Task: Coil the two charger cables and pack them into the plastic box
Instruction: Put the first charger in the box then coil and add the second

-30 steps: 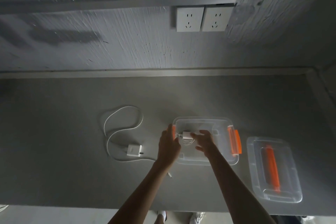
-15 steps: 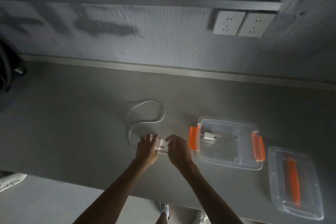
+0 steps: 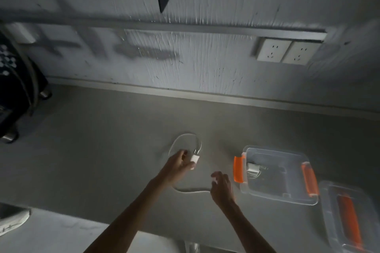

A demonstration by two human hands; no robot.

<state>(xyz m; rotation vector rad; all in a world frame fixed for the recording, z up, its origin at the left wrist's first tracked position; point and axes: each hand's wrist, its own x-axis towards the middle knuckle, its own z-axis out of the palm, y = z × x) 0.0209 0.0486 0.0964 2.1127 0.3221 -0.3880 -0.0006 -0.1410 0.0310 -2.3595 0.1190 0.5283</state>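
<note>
My left hand [image 3: 178, 165] grips a white charger plug [image 3: 194, 159] lifted a little off the grey table. Its white cable [image 3: 186, 139] loops behind the hand and trails along the table toward my right hand [image 3: 222, 189]. That hand hovers with fingers spread over the cable's near run; whether it touches the cable I cannot tell. To the right stands the clear plastic box [image 3: 287, 195] with orange latches. A coiled white charger [image 3: 253, 169] lies inside it at the left end.
The box's clear lid [image 3: 329, 211] with an orange handle lies at the far right edge. Two white wall sockets [image 3: 286, 51] sit on the wall behind. A dark bag or chair [image 3: 18, 92] stands at the left. The table's front edge runs under my forearms.
Both hands left the box, where the coiled charger stays, and moved left to the second charger. My left hand has lifted its plug; my right hand has let go and moved right.
</note>
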